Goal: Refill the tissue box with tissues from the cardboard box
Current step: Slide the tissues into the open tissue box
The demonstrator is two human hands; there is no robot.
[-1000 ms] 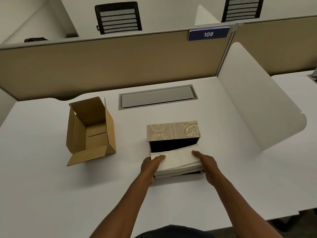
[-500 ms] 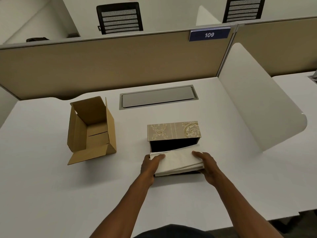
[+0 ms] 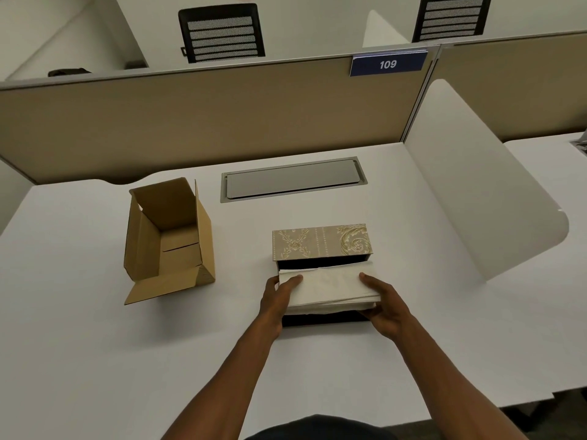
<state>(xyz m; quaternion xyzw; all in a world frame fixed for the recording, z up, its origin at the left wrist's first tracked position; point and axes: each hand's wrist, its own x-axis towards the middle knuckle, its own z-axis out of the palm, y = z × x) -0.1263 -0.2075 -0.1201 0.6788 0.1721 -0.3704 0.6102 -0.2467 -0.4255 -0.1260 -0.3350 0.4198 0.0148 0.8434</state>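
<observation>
White desk (image 3: 95,360) w/ cardboard box (image 3: 168,239) at left, flaps open, nothing visible inside. Tissue box (image 3: 320,241) at centre, lid up, tissue stack (image 3: 330,285) resting in its opening. Left hand (image 3: 278,298) & right hand (image 3: 386,308) grasp the stack ends.

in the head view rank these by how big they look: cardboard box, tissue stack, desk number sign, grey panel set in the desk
1. cardboard box
2. grey panel, long but thin
3. tissue stack, partly covered by both hands; close to the panel, so that order is unsure
4. number sign, smallest, though it sits farthest from the camera
</observation>
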